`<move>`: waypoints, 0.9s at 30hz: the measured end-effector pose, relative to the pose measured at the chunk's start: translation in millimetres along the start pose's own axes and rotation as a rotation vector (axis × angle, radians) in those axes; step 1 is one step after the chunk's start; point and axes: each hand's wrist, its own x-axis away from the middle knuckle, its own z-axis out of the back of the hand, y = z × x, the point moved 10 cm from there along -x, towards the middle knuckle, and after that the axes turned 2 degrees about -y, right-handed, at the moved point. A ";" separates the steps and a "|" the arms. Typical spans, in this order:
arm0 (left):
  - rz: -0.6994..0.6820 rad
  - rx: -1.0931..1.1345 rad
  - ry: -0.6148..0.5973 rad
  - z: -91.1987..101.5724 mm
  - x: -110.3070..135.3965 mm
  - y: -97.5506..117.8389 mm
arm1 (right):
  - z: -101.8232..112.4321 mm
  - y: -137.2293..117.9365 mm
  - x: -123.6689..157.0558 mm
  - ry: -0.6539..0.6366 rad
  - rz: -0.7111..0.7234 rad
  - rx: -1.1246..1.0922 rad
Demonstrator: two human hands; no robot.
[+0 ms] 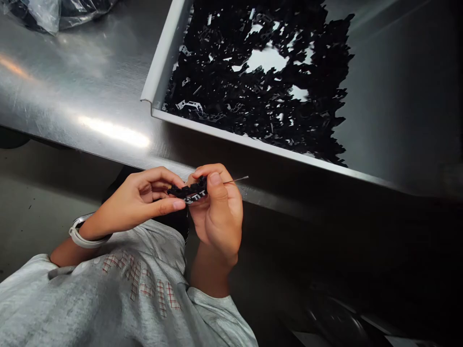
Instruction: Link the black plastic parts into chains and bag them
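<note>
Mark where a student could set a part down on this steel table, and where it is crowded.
Bare steel table lies between the plastic bag and the tray's white rim. The tray floor is bare right of the black plastic pieces, which crowd the tray's middle. The left hand and right hand hold a black assembly by the table edge.

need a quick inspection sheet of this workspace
surface: brushed stainless steel table, edge running just beyond the hands
job's things: black plastic strip of linked parts, thin metal pin sticking out of it; white-rimmed metal tray holding loose black plastic pieces
clutter: clear plastic bag at the table's far corner
grippers: left hand and right hand, fingers both pinching the strip
cables: nothing seen
surroundings: grey floor below the table
</note>
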 end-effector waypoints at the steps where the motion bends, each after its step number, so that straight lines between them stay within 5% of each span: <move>1: 0.011 0.056 0.002 -0.7 -1.5 -3.3 | 0.4 0.1 0.1 0.025 0.002 -0.018; 13: 0.058 0.239 0.071 4.4 -0.6 -28.9 | 2.5 18.8 8.6 0.062 -0.131 -0.146; 27: -0.064 0.345 0.054 -5.2 2.9 -16.9 | -8.4 17.9 9.4 -0.094 -0.116 -0.201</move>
